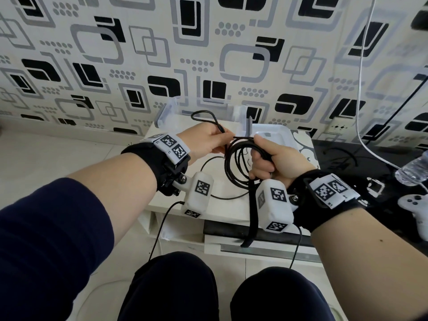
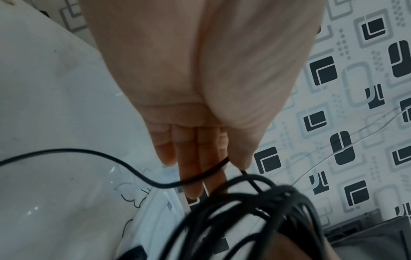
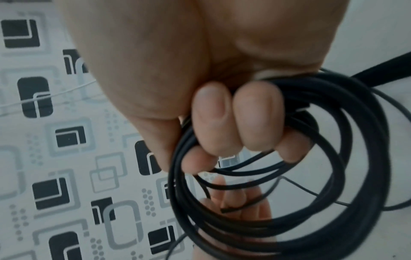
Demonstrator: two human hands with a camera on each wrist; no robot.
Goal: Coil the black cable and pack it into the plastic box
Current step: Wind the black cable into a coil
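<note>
On the white table, the clear plastic box stands open behind my hands. My right hand has fingers curled around the coiled thin black cable; my left hand pinches its loose end.

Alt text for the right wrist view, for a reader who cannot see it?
The right hand grips a coil of black cable, fingers curled round the loops. Through the coil the left hand shows, with patterned wallpaper behind.
</note>
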